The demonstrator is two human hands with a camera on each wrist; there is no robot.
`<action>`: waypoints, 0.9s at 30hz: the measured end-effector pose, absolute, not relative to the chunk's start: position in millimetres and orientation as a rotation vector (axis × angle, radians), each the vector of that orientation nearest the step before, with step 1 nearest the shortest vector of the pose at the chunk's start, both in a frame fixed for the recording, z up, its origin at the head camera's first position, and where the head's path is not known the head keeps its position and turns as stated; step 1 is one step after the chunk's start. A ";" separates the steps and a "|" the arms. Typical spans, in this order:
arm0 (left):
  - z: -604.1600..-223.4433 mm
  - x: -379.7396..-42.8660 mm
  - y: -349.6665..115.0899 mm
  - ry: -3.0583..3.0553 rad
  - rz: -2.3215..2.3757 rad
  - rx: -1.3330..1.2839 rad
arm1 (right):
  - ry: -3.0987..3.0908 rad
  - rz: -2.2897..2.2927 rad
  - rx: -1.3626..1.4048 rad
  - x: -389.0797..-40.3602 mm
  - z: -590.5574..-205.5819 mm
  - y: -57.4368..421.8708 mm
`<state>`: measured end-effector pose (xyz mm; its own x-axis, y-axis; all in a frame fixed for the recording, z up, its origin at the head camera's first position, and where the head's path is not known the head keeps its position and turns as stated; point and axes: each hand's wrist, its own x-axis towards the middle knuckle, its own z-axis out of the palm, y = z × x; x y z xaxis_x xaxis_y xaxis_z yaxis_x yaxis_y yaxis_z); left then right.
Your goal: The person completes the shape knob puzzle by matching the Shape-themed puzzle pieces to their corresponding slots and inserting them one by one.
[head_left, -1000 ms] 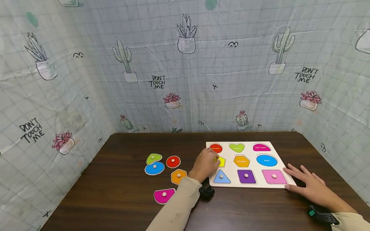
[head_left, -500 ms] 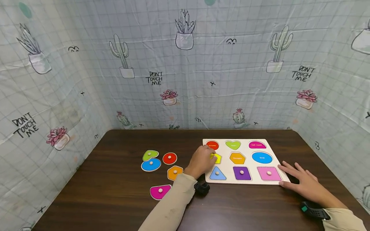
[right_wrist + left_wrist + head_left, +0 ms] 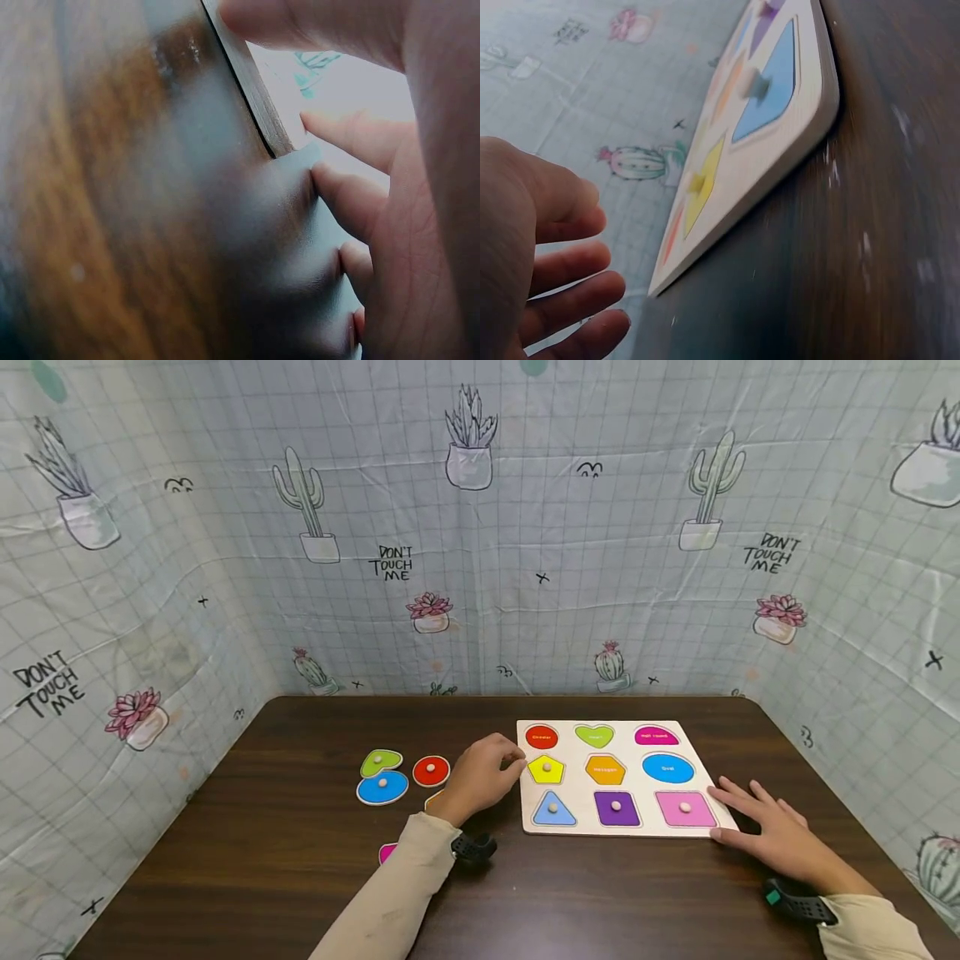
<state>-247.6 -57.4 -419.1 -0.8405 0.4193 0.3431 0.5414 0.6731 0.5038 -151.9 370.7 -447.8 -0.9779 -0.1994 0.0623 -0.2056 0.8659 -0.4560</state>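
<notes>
A white shape-puzzle board lies on the right half of the table. The yellow pentagon piece, light blue triangle piece, purple square piece and pink piece sit in its bottom and middle rows. My left hand hovers just left of the board, fingers loosely bent with nothing between them; the left wrist view shows this hand apart from the board. My right hand rests at the board's right edge, thumb and fingertips touching it.
Left of the board lie a green heart piece, overlapping a blue oval piece, and a red circle piece. A magenta piece and an orange one are mostly hidden by the left arm. A patterned cloth hangs behind the table.
My left hand has let go of the yellow pentagon's knob and drawn back leftward off the board. The pentagon stays in its slot. My right hand keeps its place at the board's edge.
</notes>
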 end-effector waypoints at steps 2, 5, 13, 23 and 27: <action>-417.9 -246.9 -66.6 -2.684 -0.911 -0.783 | -3.020 0.739 0.331 -153.4 -448.6 369.8; -415.9 -245.6 -79.3 -2.688 -0.925 -0.779 | -3.022 0.732 0.326 -155.1 -449.3 368.0; -419.6 -237.2 -110.3 -2.692 -0.947 -0.808 | -3.021 0.751 0.322 -155.2 -453.8 364.0; -429.7 -225.7 -150.8 -2.694 -0.948 -0.871 | -3.013 0.760 0.301 -151.0 -457.9 370.0; -428.3 -225.1 -162.2 -2.673 -0.987 -0.900 | -3.005 0.757 0.308 -154.0 -455.8 370.6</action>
<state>-225.1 -162.2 -428.3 -0.8078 0.4854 0.3345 0.5863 0.6027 0.5413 -154.0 370.6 -455.8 -0.9800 -0.1844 0.0747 -0.1978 0.8623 -0.4661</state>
